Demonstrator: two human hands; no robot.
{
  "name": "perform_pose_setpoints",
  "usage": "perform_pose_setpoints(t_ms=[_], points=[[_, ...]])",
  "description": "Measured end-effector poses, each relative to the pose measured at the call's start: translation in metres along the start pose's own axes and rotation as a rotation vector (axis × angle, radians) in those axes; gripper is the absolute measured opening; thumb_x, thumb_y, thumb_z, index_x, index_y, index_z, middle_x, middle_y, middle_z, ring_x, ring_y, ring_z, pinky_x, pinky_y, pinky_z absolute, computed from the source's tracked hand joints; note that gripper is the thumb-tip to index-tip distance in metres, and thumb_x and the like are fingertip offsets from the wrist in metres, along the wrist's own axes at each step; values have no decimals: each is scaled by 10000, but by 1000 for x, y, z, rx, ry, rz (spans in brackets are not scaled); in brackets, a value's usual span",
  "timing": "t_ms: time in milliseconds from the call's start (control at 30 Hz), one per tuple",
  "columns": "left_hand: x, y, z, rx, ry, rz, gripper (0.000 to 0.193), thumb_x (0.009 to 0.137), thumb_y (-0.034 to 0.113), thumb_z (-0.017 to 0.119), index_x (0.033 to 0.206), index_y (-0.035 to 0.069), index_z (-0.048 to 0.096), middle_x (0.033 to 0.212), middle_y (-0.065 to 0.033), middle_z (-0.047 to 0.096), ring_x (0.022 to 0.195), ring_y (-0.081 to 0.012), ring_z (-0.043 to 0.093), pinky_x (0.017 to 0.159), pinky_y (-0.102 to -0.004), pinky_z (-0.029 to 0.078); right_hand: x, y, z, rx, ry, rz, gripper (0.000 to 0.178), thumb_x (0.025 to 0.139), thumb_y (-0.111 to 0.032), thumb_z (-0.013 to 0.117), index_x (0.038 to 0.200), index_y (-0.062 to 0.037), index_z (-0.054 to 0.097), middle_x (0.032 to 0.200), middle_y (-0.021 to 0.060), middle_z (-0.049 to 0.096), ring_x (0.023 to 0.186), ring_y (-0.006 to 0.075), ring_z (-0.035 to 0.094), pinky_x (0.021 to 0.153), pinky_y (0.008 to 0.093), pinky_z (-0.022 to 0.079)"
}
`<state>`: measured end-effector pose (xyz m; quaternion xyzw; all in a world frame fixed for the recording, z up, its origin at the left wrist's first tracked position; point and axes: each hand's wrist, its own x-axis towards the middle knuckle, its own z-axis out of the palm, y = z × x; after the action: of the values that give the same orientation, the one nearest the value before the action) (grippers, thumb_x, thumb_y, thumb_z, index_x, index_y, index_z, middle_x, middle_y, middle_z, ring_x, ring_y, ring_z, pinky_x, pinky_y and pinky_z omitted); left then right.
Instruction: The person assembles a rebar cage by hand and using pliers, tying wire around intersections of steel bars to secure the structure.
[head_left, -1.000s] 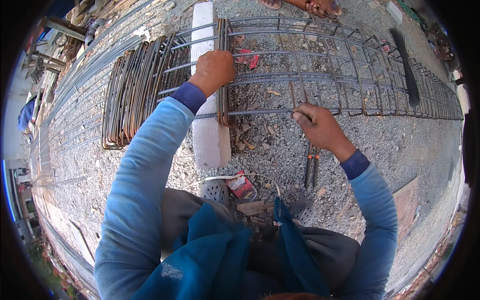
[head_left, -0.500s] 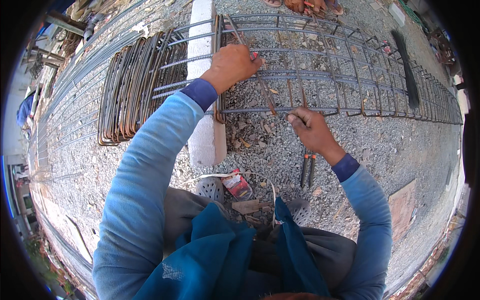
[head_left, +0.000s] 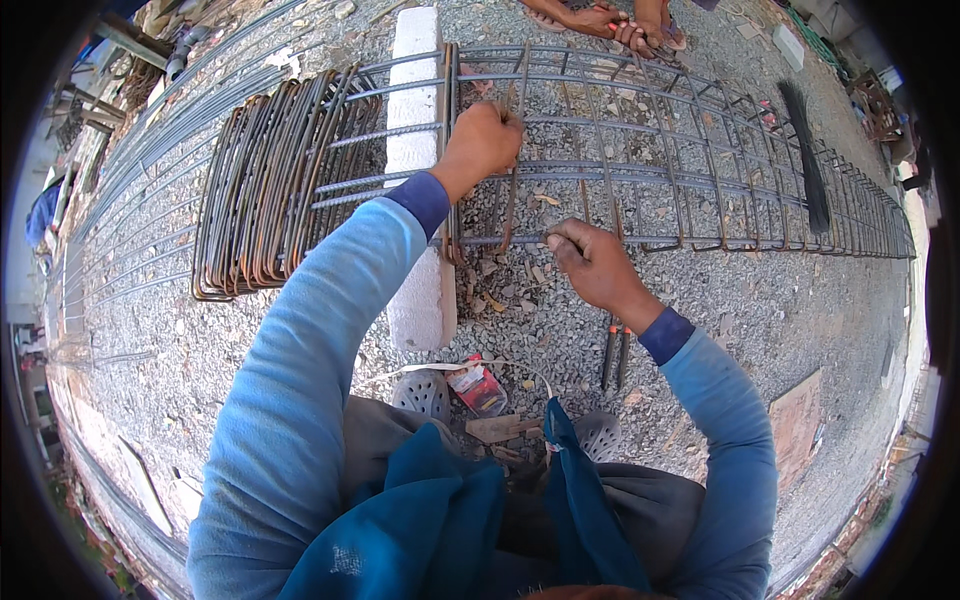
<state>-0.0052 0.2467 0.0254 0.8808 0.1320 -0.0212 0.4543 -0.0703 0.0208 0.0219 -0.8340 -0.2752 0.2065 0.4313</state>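
Note:
My left hand point(head_left: 485, 140) is closed around a rusty steel stirrup point(head_left: 509, 205) that stands nearly straight across the long ribbed bars of a rebar cage point(head_left: 690, 180). Beside it on the left, a pair of stirrups point(head_left: 450, 150) sits close together on the same bars. My right hand point(head_left: 598, 262) has thumb and finger pinched together at the near long bar point(head_left: 520, 239), right of the held stirrup; what lies between the fingertips is too small to make out. Below my right wrist, orange-and-black tool handles point(head_left: 615, 355) lie on the gravel.
A white block point(head_left: 420, 300) lies beneath the bars. Many bunched stirrups point(head_left: 265, 190) hang at left. Black tie wire point(head_left: 805, 160) rests across the cage at right. Another person's hands point(head_left: 635, 35) are at the far side. A red packet point(head_left: 475, 385) lies between my shoes.
The stirrup in my left hand has gone from slanting to nearly straight across the bars, its near end shifting left. My right hand has moved left along the near bar.

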Motion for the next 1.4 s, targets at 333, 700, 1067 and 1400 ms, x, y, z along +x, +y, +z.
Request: perform_pose_setpoints(t_ms=[333,700,1067,1400], points=[[-22,10,-5,484,-166,189,451,835,382,603,859,-65,662,727,-234,657,832,-364,663,843,-427,504,-3,-1,3,59,-25,59,199,930,-194,550,965,-8,610,730,122,573,659,206,540,646,358,434],[-37,37,0,377,-381,-8,439,872,342,567,741,-69,650,627,-160,654,579,-262,666,575,-373,545,-26,17,0,120,-13,127,200,923,-178,545,928,13,603,729,113,553,655,190,517,641,355,423],[-50,-3,18,-71,-408,-42,374,882,323,612,777,-30,679,630,-119,661,555,-172,648,560,-312,503,-27,17,0,100,-20,76,241,931,-209,539,971,15,619,757,150,602,683,229,569,668,384,440],[-57,-2,28,-81,-351,-43,318,931,253,586,823,-45,612,663,-72,624,555,-123,603,521,-270,484,-42,20,-1,-169,-194,117,219,919,-179,532,974,5,635,770,171,613,669,271,586,640,383,447]])
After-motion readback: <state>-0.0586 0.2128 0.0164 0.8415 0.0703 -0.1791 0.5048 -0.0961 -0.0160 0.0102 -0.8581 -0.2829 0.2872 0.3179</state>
